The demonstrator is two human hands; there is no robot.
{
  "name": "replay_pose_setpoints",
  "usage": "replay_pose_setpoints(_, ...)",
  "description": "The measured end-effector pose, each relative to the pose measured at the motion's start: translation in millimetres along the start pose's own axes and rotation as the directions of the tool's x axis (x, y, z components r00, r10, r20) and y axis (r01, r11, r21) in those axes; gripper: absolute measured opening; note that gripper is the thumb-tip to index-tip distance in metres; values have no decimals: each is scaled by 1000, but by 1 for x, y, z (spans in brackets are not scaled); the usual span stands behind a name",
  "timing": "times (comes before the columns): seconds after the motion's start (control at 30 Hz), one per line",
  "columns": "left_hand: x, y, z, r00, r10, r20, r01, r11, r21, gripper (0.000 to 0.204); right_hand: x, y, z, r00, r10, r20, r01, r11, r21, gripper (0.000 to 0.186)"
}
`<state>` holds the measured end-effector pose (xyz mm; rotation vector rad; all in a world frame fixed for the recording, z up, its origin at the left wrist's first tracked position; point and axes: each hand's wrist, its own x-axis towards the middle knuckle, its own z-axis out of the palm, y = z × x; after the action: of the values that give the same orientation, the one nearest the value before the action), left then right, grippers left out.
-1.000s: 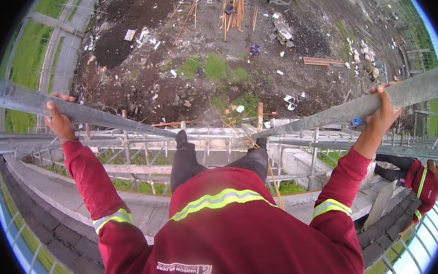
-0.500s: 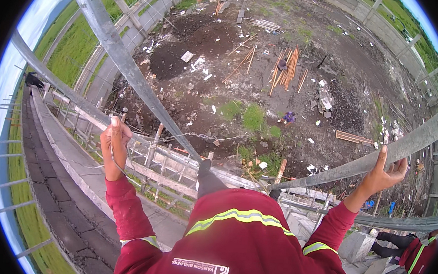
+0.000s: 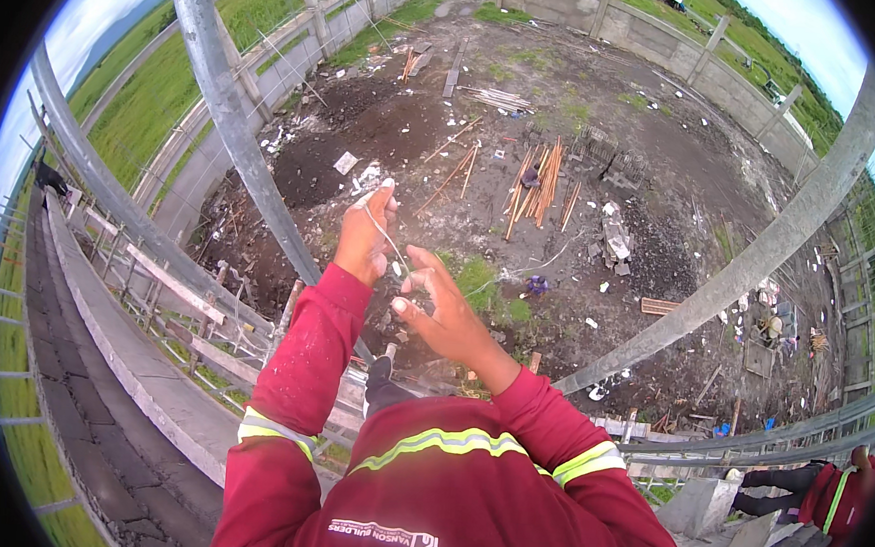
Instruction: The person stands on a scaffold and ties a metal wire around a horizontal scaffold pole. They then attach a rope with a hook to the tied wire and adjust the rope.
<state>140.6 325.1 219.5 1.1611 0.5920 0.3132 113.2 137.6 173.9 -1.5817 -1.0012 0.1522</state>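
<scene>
Two hands on a thin wire, high above a muddy yard

The left hand is raised near the centre, at about 11 o'clock from the right hand. Its grip is narrow – fingers pinched on a thin wire that runs down from its fingertips toward the right hand. The right hand sits just below at 5 o'clock from the left, palm up, its fingers curled loosely at the wire's lower end; whether that grip closes on the wire I cannot tell.

Both arms wear red sleeves with yellow reflective bands. A grey steel pipe slants up at 11 o'clock just behind the left hand, and a second pipe crosses at 3 o'clock. Far below lie a stack of timber at 12 o'clock and a concrete ledge at 8 o'clock – another person in red crouches at 4 o'clock
</scene>
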Motion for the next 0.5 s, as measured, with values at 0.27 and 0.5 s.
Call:
replay_pose_setpoints(0.27, 37, -28, 2, 915, -365, 172, 404, 817, -412, 25, -12, 43, -32, 934, 348, 79, -346, 937, -38, 57)
replay_pose_setpoints(0.5, 8, -60, 10, 893, -211, 397, 331, 907, -262, 17, -16, 18, -29, 844, 528, -91, -536, 830, -154, 47)
